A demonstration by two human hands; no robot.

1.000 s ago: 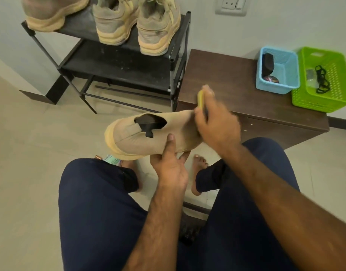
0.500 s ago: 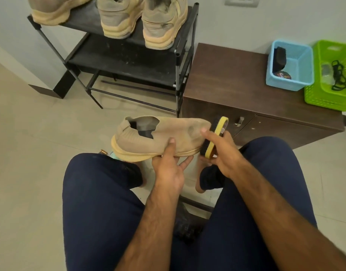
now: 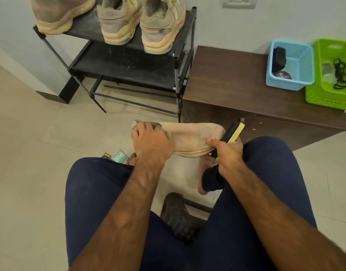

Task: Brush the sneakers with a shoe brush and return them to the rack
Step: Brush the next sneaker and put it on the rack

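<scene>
knit sneaker (image 3: 191, 135) ctr frame, held in air, toe to rt | L hand (image 3: 151, 142) clamped over heel/collar | R hand (image 3: 226, 153) wrapped round shoe brush (image 3: 233, 132), bristles at toe | prob light, soft, collapsible upper; best held by heel or sole | rack (image 3: 176, 55) upper left

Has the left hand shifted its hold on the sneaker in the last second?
Yes. The left hand has gone from under the sole's middle to over the heel opening of the sneaker, leftward, farther from the cabinet.

knit mesh sneaker (image 3: 195, 136), matt metal rack (image 3: 176, 61)
</scene>
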